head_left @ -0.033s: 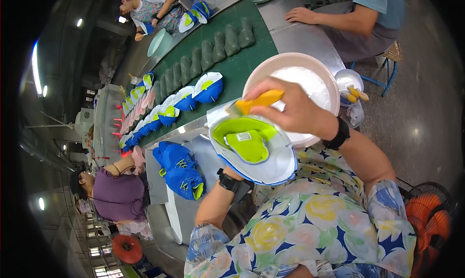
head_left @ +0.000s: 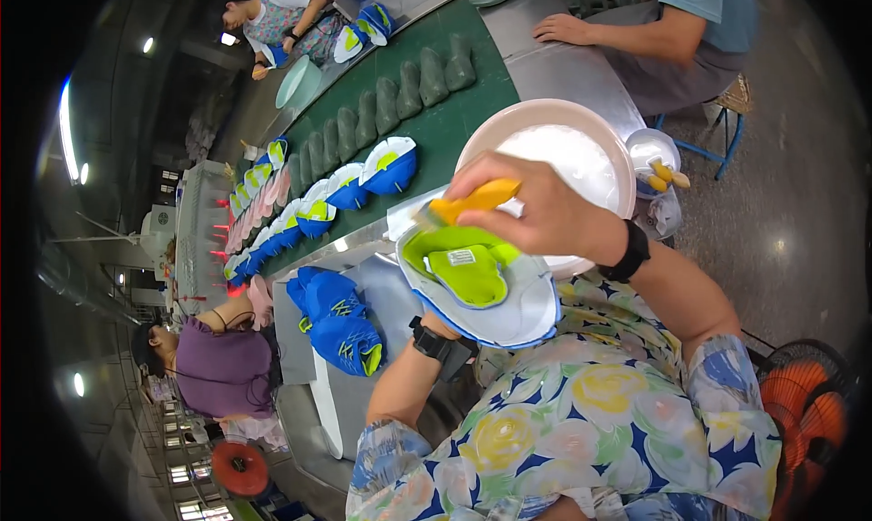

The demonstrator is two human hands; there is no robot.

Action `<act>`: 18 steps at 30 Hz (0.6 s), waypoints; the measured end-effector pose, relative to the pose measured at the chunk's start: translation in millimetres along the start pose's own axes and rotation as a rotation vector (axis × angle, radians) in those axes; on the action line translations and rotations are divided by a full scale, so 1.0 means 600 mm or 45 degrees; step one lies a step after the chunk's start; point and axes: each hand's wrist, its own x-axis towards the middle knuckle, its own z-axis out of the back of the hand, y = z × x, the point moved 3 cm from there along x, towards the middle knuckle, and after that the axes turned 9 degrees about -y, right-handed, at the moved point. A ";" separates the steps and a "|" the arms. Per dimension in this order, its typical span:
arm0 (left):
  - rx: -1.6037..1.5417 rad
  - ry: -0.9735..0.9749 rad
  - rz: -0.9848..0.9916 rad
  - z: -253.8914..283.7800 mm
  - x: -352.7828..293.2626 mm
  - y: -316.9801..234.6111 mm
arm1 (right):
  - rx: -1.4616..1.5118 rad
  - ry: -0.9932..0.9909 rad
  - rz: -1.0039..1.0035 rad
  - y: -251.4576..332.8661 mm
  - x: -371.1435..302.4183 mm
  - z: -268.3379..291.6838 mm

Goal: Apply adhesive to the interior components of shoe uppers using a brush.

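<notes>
My right hand (head_left: pixel 536 198) is closed round the yellow handle of a paintbrush (head_left: pixel 481 200). Its bristles, blurred, are at the far left rim of a shoe upper (head_left: pixel 527 305). This upper is white inside, with a bright green lining, a green tongue and a blue outer edge. It faces up in front of my body. My left hand (head_left: pixel 434 322) supports it from beneath, its fingers hidden behind the upper. Just beyond my right hand stands a pink basin (head_left: pixel 627 162) with white liquid in it.
Blue uppers (head_left: pixel 341 317) lie stacked at the left. More uppers (head_left: pixel 389 165) and dark grey shoe lasts (head_left: pixel 386 103) line the green conveyor belt (head_left: pixel 495 76). A small tub (head_left: pixel 652 141) with yellow-handled brushes sits right of the basin. Co-workers sit around; a fan (head_left: pixel 804 412) stands lower right.
My right hand and the paintbrush have shifted slightly left and down along the upper's rim. The upper has moved a little to the right and down.
</notes>
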 end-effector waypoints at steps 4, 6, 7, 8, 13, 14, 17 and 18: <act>0.049 -0.022 -0.030 -0.008 0.012 0.009 | -0.213 0.129 0.067 -0.023 -0.005 -0.007; 0.067 -0.035 -0.054 -0.005 0.003 0.001 | -0.268 0.133 -0.067 -0.038 -0.016 0.012; 0.074 -0.044 -0.070 -0.004 0.008 0.000 | -0.322 0.139 -0.201 -0.048 -0.022 0.021; 0.081 -0.052 -0.085 -0.003 0.011 -0.006 | -0.309 0.128 -0.289 -0.054 -0.026 0.030; 0.122 -0.086 -0.151 -0.004 0.015 -0.035 | -0.325 0.100 -0.469 -0.068 -0.045 0.054; 0.130 -0.092 -0.164 -0.003 0.012 -0.037 | -0.330 0.126 -0.563 -0.070 -0.049 0.058; 0.154 -0.114 -0.211 0.005 -0.013 -0.063 | -0.359 0.239 -0.692 -0.058 -0.052 0.078; 0.162 -0.118 -0.231 0.009 -0.025 -0.065 | -0.388 0.319 -0.725 -0.056 -0.052 0.084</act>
